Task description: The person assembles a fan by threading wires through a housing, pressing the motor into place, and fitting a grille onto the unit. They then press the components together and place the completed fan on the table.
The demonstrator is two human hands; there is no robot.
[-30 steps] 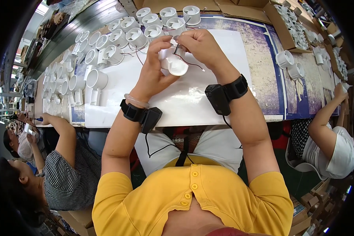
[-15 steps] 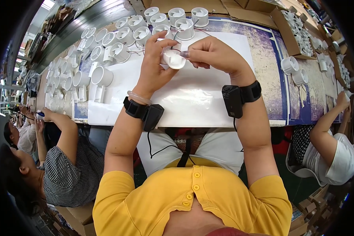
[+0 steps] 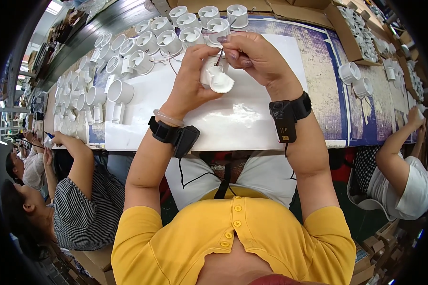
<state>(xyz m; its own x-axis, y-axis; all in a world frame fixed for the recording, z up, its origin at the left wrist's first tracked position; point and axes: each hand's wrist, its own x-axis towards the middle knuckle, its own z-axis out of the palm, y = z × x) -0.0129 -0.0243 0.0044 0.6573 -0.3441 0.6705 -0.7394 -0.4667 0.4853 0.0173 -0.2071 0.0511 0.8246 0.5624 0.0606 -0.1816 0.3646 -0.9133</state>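
Observation:
My left hand (image 3: 188, 84) is closed around a white plastic fan housing (image 3: 219, 82), thumb below and fingers along its far side. The piece is tilted, with its curved, scooped end toward me. Just above it, my right hand (image 3: 259, 58) pinches the upper end of a thin dark wire (image 3: 219, 58), which runs down into the housing. Beyond my hands, several round white fans (image 3: 190, 35) with blades inside stand in rows, some trailing thin wires. Part of the held housing is hidden by my left fingers.
White sheeting (image 3: 214, 126) covers the table before me. Empty-looking white round housings (image 3: 121, 91) crowd the left side. Two white fans (image 3: 349, 72) stand at the right, near a cardboard box (image 3: 349, 40) of white parts. Co-workers (image 3: 88, 204) sit on both sides.
My right hand has shifted from beside the housing to just above it, drawing the wire upright. The housing has turned slightly in my left hand, whose raised fingers have come down around it.

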